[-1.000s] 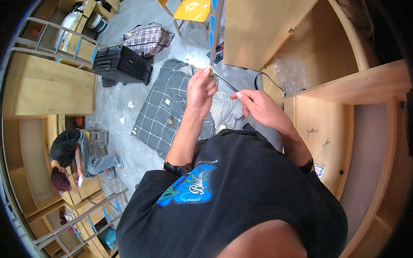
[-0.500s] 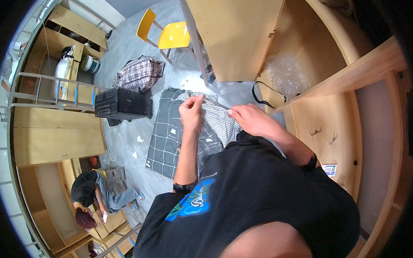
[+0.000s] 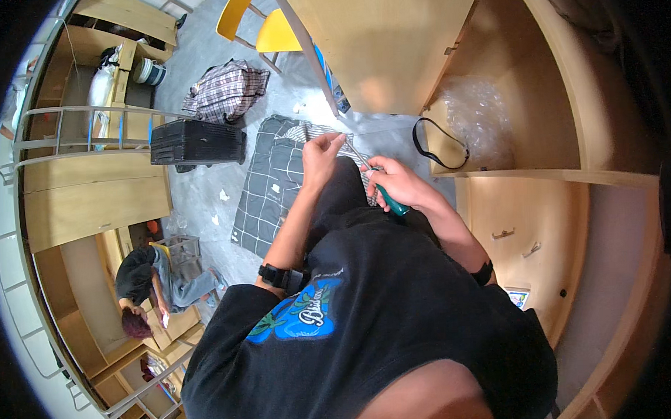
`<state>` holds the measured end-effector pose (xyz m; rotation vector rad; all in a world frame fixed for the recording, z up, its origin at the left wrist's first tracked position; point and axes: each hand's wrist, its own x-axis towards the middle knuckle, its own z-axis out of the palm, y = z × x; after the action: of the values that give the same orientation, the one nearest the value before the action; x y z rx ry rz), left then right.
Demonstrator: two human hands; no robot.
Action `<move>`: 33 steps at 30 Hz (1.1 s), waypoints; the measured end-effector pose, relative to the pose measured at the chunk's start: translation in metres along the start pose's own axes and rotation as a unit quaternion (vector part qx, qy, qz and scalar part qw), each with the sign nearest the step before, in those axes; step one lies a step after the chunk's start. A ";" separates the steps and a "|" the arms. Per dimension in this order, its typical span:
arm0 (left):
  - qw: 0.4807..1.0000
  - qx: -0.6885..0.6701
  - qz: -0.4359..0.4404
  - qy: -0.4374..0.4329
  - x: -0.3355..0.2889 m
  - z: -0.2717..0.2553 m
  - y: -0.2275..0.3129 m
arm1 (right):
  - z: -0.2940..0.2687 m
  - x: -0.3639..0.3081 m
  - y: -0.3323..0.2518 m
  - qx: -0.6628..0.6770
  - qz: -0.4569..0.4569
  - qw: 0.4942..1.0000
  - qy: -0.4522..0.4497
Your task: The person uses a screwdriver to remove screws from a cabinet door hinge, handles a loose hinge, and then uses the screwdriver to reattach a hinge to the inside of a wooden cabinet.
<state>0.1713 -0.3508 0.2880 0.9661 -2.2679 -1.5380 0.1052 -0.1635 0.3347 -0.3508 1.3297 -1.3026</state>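
Between my hands is a screwdriver with a green handle (image 3: 393, 201) and a long thin metal shaft. My left hand (image 3: 321, 162) pinches the far end of the shaft between thumb and fingers. What lies under those fingertips is hidden. Around the top of the handle, where it meets the shaft, my right hand (image 3: 403, 185) is closed with bent fingers. The handle's butt points back toward my body. Below my hands a dark quilt with a white grid (image 3: 261, 201) is spread on the floor, partly covered by my dark-clothed leg (image 3: 335, 191).
An open wooden cabinet (image 3: 524, 121) with clear plastic wrap (image 3: 480, 119) and a black strap (image 3: 429, 151) stands at right. To the left are a black suitcase (image 3: 198, 142), a plaid bag (image 3: 228, 91) and a seated person (image 3: 149, 279). A yellow chair (image 3: 276, 33) stands ahead.
The screwdriver's green handle has come into sight under my right hand. My leg now covers part of the quilt. The whole view has shifted slightly.
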 end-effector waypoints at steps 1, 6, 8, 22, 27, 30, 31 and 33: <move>1.000 -0.016 -0.004 -0.015 0.001 0.004 0.000 | -0.003 0.001 0.001 0.000 0.004 1.000 0.002; 0.998 -0.050 0.003 -0.027 0.028 0.018 -0.024 | -0.005 0.012 -0.006 0.016 0.021 0.999 0.038; 0.997 -0.055 0.003 -0.056 0.038 0.022 -0.020 | -0.003 0.015 -0.014 -0.018 0.026 0.996 0.078; 0.976 -0.123 0.043 -0.172 0.203 0.027 -0.087 | -0.016 0.167 -0.023 0.082 -0.015 0.970 0.228; 0.985 -0.044 0.110 -0.128 0.268 0.032 -0.113 | -0.035 0.259 0.011 0.073 -0.058 0.958 0.272; 0.988 -0.049 0.115 -0.088 0.301 0.045 -0.141 | -0.043 0.295 0.020 0.047 -0.063 0.948 0.308; 0.989 -0.050 0.099 -0.099 0.301 0.052 -0.142 | -0.047 0.303 0.029 0.042 -0.082 0.937 0.337; 0.983 -0.112 0.091 -0.113 0.319 0.057 -0.149 | -0.045 0.321 0.034 0.035 -0.093 0.932 0.348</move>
<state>-0.0416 -0.5460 0.0781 0.5321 -2.1904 -1.8469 -0.0034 -0.3952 0.1334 0.0567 1.8615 -1.7181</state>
